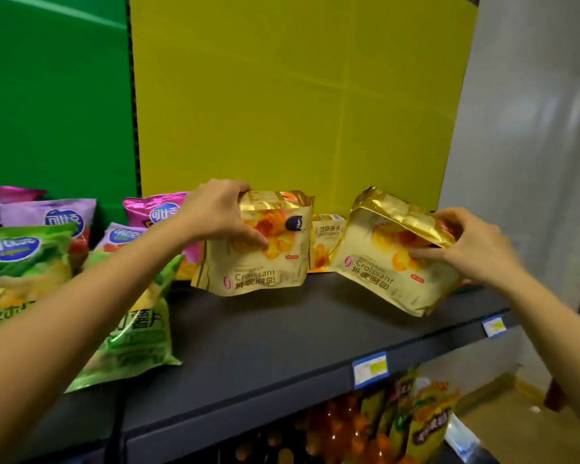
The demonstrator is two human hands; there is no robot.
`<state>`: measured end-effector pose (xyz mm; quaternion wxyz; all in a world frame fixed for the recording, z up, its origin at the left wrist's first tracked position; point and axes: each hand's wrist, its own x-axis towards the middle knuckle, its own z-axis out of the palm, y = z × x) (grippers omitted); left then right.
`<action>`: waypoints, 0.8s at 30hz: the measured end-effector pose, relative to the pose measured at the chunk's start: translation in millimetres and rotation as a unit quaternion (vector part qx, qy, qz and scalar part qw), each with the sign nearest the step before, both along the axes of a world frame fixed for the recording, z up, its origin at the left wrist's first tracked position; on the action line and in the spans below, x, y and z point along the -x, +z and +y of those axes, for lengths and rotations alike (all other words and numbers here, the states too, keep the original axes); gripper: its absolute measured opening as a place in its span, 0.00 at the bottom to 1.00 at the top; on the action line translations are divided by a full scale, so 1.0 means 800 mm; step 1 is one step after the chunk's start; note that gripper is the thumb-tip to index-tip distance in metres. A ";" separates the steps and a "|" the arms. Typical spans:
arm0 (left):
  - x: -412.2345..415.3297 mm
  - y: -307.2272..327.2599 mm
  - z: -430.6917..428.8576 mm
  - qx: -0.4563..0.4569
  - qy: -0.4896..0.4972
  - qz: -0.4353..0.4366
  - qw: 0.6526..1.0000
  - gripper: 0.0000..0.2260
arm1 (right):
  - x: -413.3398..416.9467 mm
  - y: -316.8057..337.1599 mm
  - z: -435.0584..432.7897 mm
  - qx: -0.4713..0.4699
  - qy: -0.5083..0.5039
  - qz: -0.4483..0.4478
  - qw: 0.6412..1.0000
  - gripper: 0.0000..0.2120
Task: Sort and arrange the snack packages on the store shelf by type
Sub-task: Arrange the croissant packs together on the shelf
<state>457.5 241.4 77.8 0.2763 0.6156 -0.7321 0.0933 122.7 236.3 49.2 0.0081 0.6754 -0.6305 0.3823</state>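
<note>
Croissant bags are gathering on the yellow-backed side of the shelf, and I am reading that as sorting well under way but not finished. I am watching the left hand gripping one croissant bag by its top, fingers curled over the upper edge and thumb pressing the front; the bag is standing nearly upright under those fingers, its base at the shelf. The right hand is pinching a second bag at its folded-over top, thumb in front and fingers behind; this one is tilting toward the left, and I cannot tell whether its lower edge is touching the shelf. Between the two sets of fingers, and behind them, a third bag of the same kind is standing against the yellow panel.

Beyond the left wrist, green chip bags are lying near the front and purple and pink bags are sitting behind them before the green panel, overlapping rather loosely.

My judgement: the croissants are nearly grouped, needing only to be stood straight beside the third one, while the chip colours left of the left fingers are looking only roughly separated and may need tidying. Shelf space toward me from both hands is lying bare.
</note>
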 end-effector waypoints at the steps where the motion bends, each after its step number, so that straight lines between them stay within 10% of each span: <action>1: 0.010 -0.003 -0.007 -0.005 0.011 0.007 1.000 0.37 | 0.008 0.002 -0.019 -0.007 0.018 0.003 1.000 0.37; 8: 0.047 -0.038 -0.048 -0.057 0.092 -0.005 0.994 0.35 | 0.027 -0.014 -0.123 -0.035 0.162 0.027 0.986 0.37; 14: 0.039 -0.052 -0.061 -0.121 0.094 -0.040 0.987 0.58 | 0.016 -0.029 -0.184 -0.072 0.242 0.140 0.957 0.35; 24: 0.033 -0.065 -0.089 -0.065 0.161 -0.210 0.962 0.39 | -0.007 -0.017 -0.262 -0.060 0.262 0.244 0.932 0.36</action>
